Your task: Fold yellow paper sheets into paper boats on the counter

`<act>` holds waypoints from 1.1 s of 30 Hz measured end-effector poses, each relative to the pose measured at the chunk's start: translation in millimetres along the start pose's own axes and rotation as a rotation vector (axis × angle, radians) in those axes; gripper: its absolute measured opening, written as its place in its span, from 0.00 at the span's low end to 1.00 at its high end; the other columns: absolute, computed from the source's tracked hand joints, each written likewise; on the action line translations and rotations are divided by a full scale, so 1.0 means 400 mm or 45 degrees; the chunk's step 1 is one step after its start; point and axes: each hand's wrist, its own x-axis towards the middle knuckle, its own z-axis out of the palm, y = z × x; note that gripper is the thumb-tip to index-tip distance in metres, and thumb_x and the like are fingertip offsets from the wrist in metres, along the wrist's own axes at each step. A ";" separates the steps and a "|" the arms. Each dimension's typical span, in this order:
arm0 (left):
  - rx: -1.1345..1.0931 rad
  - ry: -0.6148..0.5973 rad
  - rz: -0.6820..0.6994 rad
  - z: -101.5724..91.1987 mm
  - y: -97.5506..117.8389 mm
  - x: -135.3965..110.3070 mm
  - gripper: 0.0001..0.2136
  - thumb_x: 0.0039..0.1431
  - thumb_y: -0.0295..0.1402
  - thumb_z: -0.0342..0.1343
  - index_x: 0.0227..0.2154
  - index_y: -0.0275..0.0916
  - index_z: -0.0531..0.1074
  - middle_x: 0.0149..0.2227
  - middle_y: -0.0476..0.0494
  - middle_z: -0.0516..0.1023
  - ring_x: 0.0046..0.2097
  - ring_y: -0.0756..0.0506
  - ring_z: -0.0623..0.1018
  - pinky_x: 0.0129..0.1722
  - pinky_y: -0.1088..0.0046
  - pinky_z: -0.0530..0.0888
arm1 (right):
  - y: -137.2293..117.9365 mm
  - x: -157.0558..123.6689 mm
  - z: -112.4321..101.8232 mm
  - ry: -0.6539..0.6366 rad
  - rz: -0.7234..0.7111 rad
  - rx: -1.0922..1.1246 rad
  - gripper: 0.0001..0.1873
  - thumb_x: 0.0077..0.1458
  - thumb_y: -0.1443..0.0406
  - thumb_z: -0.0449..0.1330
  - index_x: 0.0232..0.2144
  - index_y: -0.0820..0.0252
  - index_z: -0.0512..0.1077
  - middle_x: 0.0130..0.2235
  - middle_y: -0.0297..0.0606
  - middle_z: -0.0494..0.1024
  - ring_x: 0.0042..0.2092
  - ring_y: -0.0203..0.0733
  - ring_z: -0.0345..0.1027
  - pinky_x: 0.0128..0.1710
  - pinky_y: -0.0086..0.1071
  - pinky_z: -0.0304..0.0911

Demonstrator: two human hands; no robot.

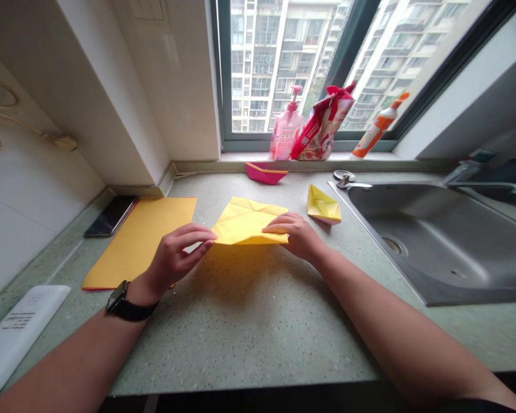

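A creased sheet of yellow paper (249, 221) is held between my two hands, its near edge raised above the speckled counter (249, 338). My left hand (180, 249) pinches the near left corner between thumb and fingers. On the right side, my right hand (298, 232) grips the paper with its fingers lying on top; the thumb is hidden underneath. Beyond the sheet sits a folded pink paper boat (266, 174) with a yellow-orange rim. A yellow folded paper piece (323, 205), pinkish below, stands just past my right hand.
At left lie a stack of coloured paper (146, 235), a dark phone (110, 215) and a white oblong object (21, 332). A steel sink (438, 241) is set in at right. On the sill stand a pink pump bottle (286, 129), a red bag (324, 126) and an orange-and-white bottle (376, 132).
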 end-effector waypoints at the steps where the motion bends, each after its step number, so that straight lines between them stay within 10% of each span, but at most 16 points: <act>1: -0.020 -0.064 0.052 -0.003 -0.004 -0.003 0.12 0.75 0.44 0.65 0.51 0.43 0.84 0.49 0.40 0.88 0.50 0.42 0.87 0.55 0.63 0.83 | -0.003 -0.002 -0.001 0.030 0.013 0.018 0.09 0.64 0.61 0.69 0.44 0.45 0.89 0.48 0.42 0.89 0.51 0.54 0.81 0.59 0.53 0.72; 7: 0.094 -0.365 0.039 -0.011 -0.045 -0.020 0.50 0.61 0.55 0.75 0.79 0.49 0.58 0.73 0.30 0.70 0.73 0.28 0.72 0.74 0.43 0.71 | -0.028 -0.012 -0.023 0.284 0.105 0.244 0.13 0.66 0.52 0.69 0.46 0.47 0.90 0.49 0.44 0.87 0.53 0.56 0.81 0.57 0.49 0.76; 19: 0.152 -0.003 -0.024 -0.004 -0.032 0.002 0.09 0.74 0.37 0.62 0.48 0.45 0.86 0.51 0.38 0.88 0.53 0.38 0.85 0.58 0.56 0.82 | -0.082 -0.010 -0.015 0.180 0.019 0.456 0.18 0.64 0.45 0.70 0.44 0.48 0.90 0.48 0.45 0.87 0.50 0.53 0.82 0.53 0.46 0.78; 28: -0.501 0.101 -0.580 -0.018 0.025 0.005 0.24 0.59 0.58 0.73 0.40 0.40 0.85 0.39 0.40 0.89 0.42 0.37 0.87 0.42 0.62 0.85 | -0.088 -0.011 -0.048 -0.007 0.373 1.023 0.32 0.46 0.38 0.78 0.44 0.53 0.87 0.45 0.47 0.89 0.47 0.60 0.85 0.45 0.47 0.80; 33: -0.832 -0.086 -0.947 0.005 0.024 0.017 0.26 0.62 0.60 0.69 0.45 0.40 0.82 0.45 0.37 0.89 0.47 0.35 0.88 0.47 0.58 0.86 | -0.077 0.004 -0.037 -0.221 0.705 1.176 0.30 0.51 0.41 0.75 0.44 0.56 0.85 0.47 0.51 0.89 0.48 0.58 0.85 0.49 0.46 0.80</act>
